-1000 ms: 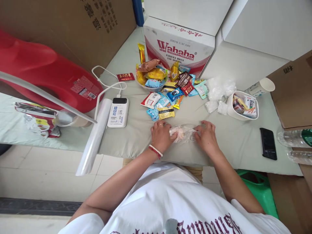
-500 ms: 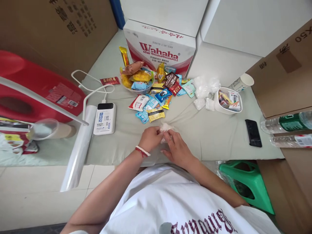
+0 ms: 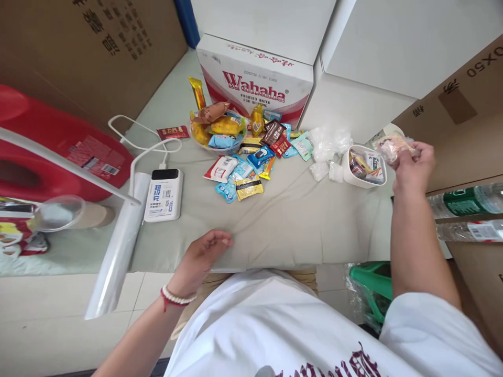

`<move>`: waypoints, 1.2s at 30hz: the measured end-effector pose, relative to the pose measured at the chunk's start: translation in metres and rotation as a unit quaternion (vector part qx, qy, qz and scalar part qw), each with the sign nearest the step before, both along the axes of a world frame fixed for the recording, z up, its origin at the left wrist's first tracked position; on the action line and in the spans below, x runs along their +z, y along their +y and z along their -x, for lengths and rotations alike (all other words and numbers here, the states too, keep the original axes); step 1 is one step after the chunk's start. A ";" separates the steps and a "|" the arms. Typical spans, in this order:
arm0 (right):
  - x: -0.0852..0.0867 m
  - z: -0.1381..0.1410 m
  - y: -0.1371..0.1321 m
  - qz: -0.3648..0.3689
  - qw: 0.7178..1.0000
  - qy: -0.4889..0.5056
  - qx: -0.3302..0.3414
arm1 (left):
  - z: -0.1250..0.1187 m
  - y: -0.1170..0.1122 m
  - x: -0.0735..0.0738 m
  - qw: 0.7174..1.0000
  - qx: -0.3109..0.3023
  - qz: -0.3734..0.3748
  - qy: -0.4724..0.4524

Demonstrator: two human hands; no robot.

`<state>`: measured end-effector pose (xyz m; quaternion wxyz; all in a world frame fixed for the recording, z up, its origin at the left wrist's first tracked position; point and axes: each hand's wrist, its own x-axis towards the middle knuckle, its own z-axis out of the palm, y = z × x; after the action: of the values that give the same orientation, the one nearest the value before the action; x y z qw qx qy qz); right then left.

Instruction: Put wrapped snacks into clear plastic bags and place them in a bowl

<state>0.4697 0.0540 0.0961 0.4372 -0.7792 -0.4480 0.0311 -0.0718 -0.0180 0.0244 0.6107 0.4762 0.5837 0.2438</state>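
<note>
At the right, my right hand (image 3: 414, 162) is closed on a crumpled clear plastic bag (image 3: 393, 146) with something pinkish inside. It holds the bag up beside a white tub (image 3: 363, 180) of wrapped snacks, partly in front of a paper cup (image 3: 391, 130). My left hand (image 3: 202, 259) hovers by the table's front edge, fingers loosely curled and nothing in them. Colourful snack packets (image 3: 251, 165) lie in a loose pile in the middle, in front of a clear bowl (image 3: 220, 146) heaped with more snacks. Small clear plastic bundles (image 3: 328, 144) sit left of the tub.
A Wahaba-style water carton, printed Wahaha (image 3: 255, 78), stands at the back. On the left are a white power bank (image 3: 164, 195) with its cable, a plastic film roll (image 3: 118, 251) and a red jug (image 3: 58, 141). Plastic bottles (image 3: 471, 201) lie at the right; a green stool (image 3: 371, 283) is below.
My hands have separated. The right one has carried the plastic bag from the table's front middle to the right, near the tub; the left has drawn back leftward, without it.
</note>
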 end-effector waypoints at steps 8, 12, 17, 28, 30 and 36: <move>-0.021 -0.017 0.075 0.189 0.977 -0.050 -0.090 | 0.024 -0.035 -0.009 0.999 0.052 0.016 -0.003; -0.010 0.000 0.063 0.196 0.955 -0.201 -0.096 | 0.025 -0.036 -0.011 0.999 0.053 0.012 -0.009; -0.015 0.041 0.032 0.176 0.930 -0.323 0.025 | 0.025 -0.032 -0.011 0.998 0.057 0.020 -0.024; -0.069 0.106 -0.017 0.207 0.975 -0.014 0.074 | 0.024 -0.040 -0.007 0.999 0.014 -0.031 -0.002; -0.061 0.136 -0.038 0.115 0.957 0.250 0.097 | 0.011 -0.039 -0.003 0.996 0.000 -0.093 -0.005; -0.053 0.236 -0.082 0.147 0.736 0.629 0.203 | -0.059 -0.011 0.014 0.950 -0.072 -0.300 -0.043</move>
<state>0.2342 -0.0277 0.0429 0.4825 -0.5272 -0.2084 0.6677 -0.0124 -0.0290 0.0381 0.4797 0.6674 0.4210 0.3838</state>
